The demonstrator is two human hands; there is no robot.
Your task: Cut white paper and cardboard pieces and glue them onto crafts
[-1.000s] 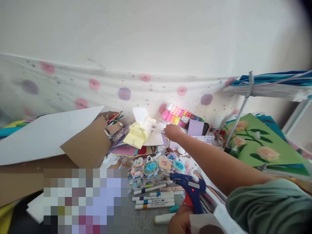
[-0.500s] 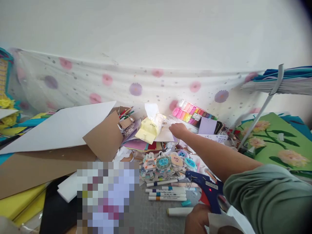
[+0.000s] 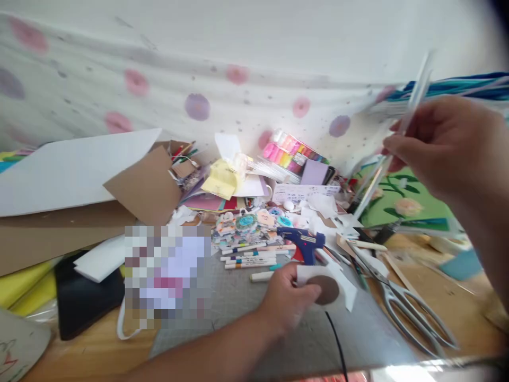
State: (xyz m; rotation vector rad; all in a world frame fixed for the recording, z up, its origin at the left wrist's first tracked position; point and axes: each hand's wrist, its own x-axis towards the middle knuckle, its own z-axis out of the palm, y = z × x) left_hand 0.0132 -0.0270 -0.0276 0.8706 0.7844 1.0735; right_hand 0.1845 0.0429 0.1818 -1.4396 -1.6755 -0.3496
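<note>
My right hand [image 3: 445,143] is raised at the right, pinched on a clear glue stick [image 3: 413,101] that points up and to the right. My left hand [image 3: 288,300] rests on the grey cutting mat [image 3: 238,313], fingers closed on a white paper cutout with a brown disc [image 3: 328,286]. Just behind that hand stands a blue glue gun [image 3: 304,244] with a red light, its black cord [image 3: 338,345] trailing toward me.
Several markers [image 3: 248,257] and paper tags [image 3: 246,223] lie behind the mat. Large scissors [image 3: 409,307] lie at the right. Cardboard [image 3: 147,185], white board [image 3: 67,170], a clay set [image 3: 292,154] and a green flower card [image 3: 397,204] crowd the back.
My right hand has pulled back from the pile at the back and risen to the right with a glue stick in it. The view has tilted down, showing my left hand and the cutout.
</note>
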